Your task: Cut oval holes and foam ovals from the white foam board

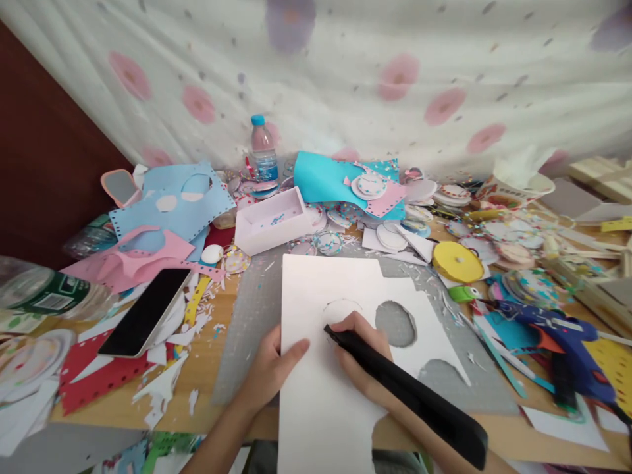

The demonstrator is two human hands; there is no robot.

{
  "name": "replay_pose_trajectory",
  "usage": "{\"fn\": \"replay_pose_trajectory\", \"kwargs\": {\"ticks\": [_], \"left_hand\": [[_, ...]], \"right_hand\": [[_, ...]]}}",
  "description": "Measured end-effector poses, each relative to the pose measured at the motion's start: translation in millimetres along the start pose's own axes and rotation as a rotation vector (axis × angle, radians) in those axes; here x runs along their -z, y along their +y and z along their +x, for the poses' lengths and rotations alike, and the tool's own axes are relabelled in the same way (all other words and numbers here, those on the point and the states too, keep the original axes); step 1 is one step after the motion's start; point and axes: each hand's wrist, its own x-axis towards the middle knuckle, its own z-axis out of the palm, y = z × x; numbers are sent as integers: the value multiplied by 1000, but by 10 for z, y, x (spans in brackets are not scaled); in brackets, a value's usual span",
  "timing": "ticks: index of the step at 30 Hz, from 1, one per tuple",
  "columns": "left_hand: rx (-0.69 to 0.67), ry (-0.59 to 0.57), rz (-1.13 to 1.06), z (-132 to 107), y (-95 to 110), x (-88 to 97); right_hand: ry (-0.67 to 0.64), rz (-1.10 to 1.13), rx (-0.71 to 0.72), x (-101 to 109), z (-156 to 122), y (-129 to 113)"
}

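Observation:
A white foam-like board [326,395] with cut-out round holes lies over the grey cutting mat [247,329] and reaches past the table's front edge. My left hand [276,362] grips the board's left edge, thumb on top and the other fingers hidden beneath. My right hand [363,355] is closed around a long black knife-like tool [415,388]. The tool's tip touches the board at the lower left of a drawn or cut circle [342,311], which my fingers partly cover. A round hole [395,324] lies to the right of my right hand.
On the left are a phone [148,313], a lying plastic bottle [49,293] and paper scraps. A white box [271,220] and an upright bottle [264,151] stand behind. To the right are a yellow disc [458,262], a blue glue gun [557,336] and a paper bowl [516,187].

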Motion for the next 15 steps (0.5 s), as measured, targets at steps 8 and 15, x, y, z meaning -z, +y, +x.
{"fn": "replay_pose_trajectory", "kwargs": {"ticks": [8, 15], "left_hand": [[15, -6, 9, 20, -27, 27], [17, 1, 15, 12, -53, 40]], "right_hand": [[-40, -78, 55, -61, -7, 45], [-71, -125, 31, -91, 13, 54]]}}
